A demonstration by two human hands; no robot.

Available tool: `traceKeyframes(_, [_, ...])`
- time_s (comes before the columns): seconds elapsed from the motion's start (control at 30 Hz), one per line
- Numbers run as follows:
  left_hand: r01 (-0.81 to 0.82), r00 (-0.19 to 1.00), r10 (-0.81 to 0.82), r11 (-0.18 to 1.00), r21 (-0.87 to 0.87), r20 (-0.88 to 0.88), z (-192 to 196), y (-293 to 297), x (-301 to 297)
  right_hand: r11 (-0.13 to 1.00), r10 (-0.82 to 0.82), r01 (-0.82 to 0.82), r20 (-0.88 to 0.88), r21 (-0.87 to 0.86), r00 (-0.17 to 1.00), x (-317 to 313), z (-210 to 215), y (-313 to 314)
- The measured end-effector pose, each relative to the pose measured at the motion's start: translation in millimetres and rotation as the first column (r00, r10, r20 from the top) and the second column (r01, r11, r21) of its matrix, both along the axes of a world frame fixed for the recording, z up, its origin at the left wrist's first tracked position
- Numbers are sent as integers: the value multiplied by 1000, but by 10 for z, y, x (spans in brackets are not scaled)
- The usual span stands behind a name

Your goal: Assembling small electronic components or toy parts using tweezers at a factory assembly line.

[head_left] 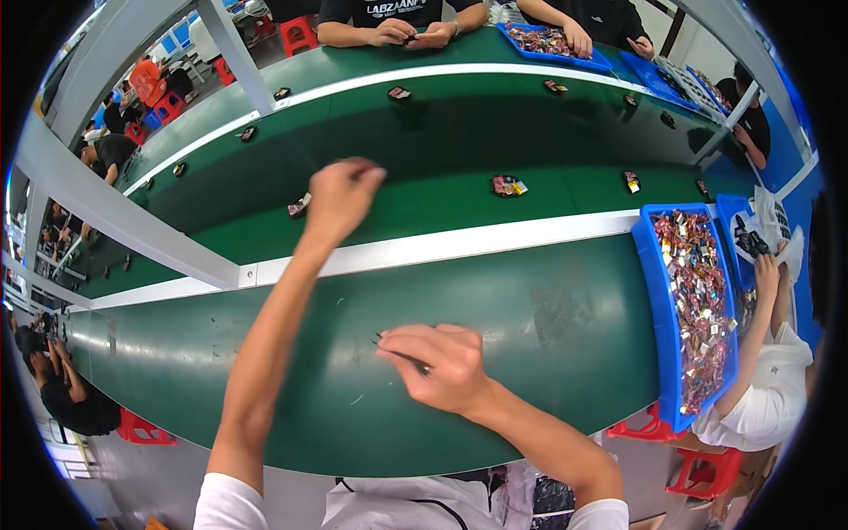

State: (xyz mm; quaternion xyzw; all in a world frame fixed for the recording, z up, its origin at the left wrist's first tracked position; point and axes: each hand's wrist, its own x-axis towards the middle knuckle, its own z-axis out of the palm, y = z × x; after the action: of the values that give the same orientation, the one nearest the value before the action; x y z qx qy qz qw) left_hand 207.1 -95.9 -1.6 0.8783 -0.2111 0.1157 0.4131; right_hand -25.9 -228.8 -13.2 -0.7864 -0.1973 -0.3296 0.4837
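Note:
My left hand (340, 205) reaches out over the green conveyor belt (442, 196). Its fingers are pinched together, slightly smeared by motion, and a dark bit shows at their tips, too unclear to name. Just left of that wrist, a small black part with red and white bits (299, 205) lies on the belt. Lower down, my right hand (442, 364) is closed around dark tweezers (411, 360), whose thin tips point left above the green worktable (495, 309).
A blue tray (649, 265) full of small wired parts stands at the table's right end. More small assemblies, such as one with a yellow bit (509, 185), dot the belt. Grey posts (132, 212) rise at the left. Co-workers sit across the belt and at both sides.

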Motion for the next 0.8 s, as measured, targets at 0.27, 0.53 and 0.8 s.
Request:
traceKeyframes(0.27, [218, 733, -304, 953, -212, -609, 61, -1452, -93, 999, 3, -4, -29, -37, 1000, -4, -75, -6])
traceKeyframes(0.53, [163, 758, -137, 987, -18, -638, 114, -1526, -36, 999, 14, -16, -35, -43, 999, -6, -52, -9])
traceKeyframes(0.8, [103, 719, -318, 928, -358, -618, 307, -734, -483, 995, 41, -32, -98, 91, 994, -20, 23, 0])
